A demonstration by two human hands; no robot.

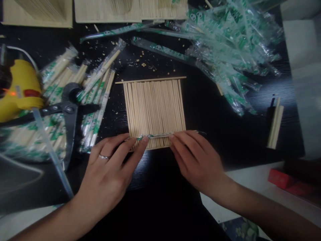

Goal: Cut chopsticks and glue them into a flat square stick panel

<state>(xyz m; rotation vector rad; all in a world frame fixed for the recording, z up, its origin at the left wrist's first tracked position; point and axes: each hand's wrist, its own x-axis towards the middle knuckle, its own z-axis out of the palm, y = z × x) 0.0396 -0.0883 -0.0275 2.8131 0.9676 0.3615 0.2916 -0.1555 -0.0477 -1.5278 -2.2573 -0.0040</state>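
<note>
A flat panel of wooden chopsticks [155, 107], laid side by side, rests on the dark table, with one stick [150, 80] crossing its far end. Over its near end lies a narrow chopstick packet [159, 136] in clear wrapping with green print. My left hand [115, 164], a ring on one finger, grips the packet's left part with its fingertips. On the right part, the fingers of my right hand [198, 157] are closed in the same way. My fingers cover both ends of the packet, and the panel's near corners are partly hidden.
Wrapped chopsticks [97, 100] pile up at left under black-handled pliers [69, 110] and a yellow glue gun [25, 90]. Torn wrappers [225, 43] heap at back right. Loose sticks [275, 125] lie at right; stick-built panels [107, 11] stand behind. Small wood bits litter the table.
</note>
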